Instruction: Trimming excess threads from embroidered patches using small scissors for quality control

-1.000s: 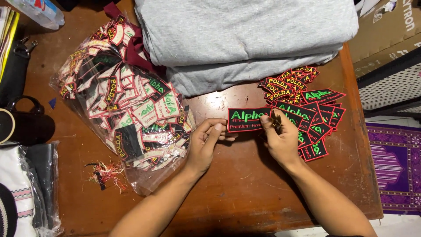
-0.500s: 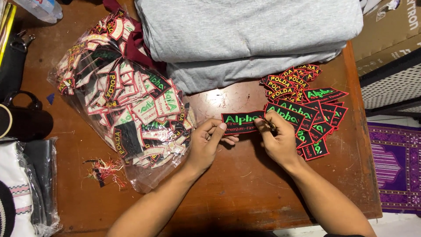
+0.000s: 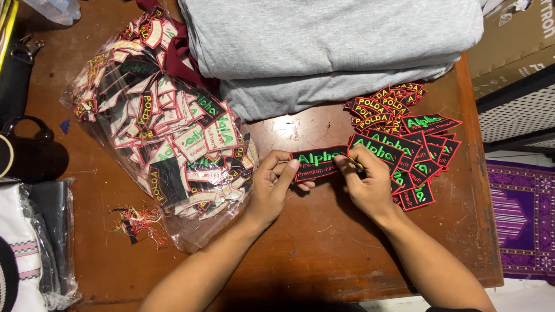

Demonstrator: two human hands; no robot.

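Left hand [image 3: 276, 185] and right hand [image 3: 365, 184] pinch a black patch [image 3: 319, 162]; right apparently also grips something small.

A flat black patch [image 3: 317, 163] with a red stitched border and bright green lettering, a line of smaller red lettering beneath it, is held level just above the brown desk [image 3: 324, 242], its printed face turned up. It is long and rectangular, lying crosswise. The left hand [image 3: 274, 188] pinches its left end, thumb on top and fingers curled under; the right hand [image 3: 365, 182] pinches its right end in the same grip. The patch sits between a clear bag of patches and a loose pile of similar ones.
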